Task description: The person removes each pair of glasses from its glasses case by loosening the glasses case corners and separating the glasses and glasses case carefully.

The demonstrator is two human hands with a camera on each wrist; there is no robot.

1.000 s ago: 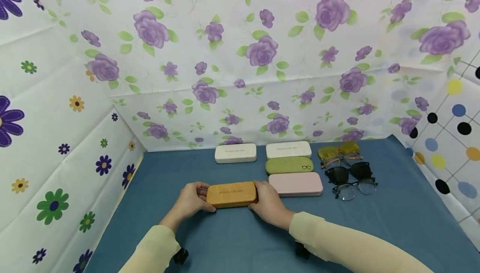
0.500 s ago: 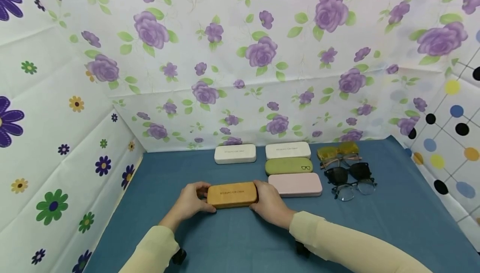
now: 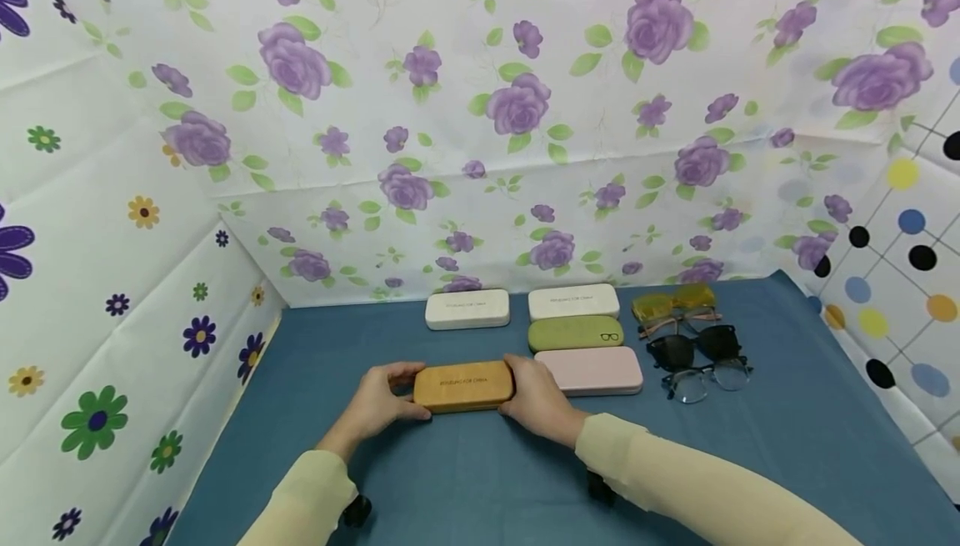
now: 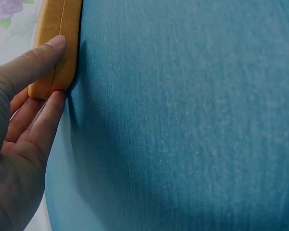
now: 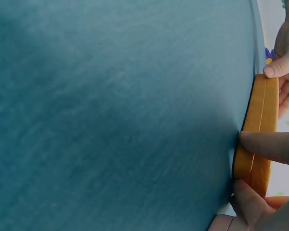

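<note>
An orange glasses case (image 3: 463, 387) with faint lettering on its lid lies closed on the blue cloth, in front of the other cases. My left hand (image 3: 377, 404) holds its left end, thumb along the front side and fingers round the end. At the right end, my right hand (image 3: 540, 400) grips the case with the thumb at the front; its other fingers are partly hidden in the head view. The left wrist view shows the left thumb (image 4: 43, 55) pressed on the case's seam side. In the right wrist view both hands touch the orange case (image 5: 260, 125).
Two white cases (image 3: 467, 310) stand at the back. A green case (image 3: 576, 333) and a pink case (image 3: 588, 371) lie before the right-hand one. Several pairs of glasses (image 3: 693, 348) are lined up farther right. Flowered sheets (image 3: 480, 112) enclose the blue cloth (image 3: 480, 488).
</note>
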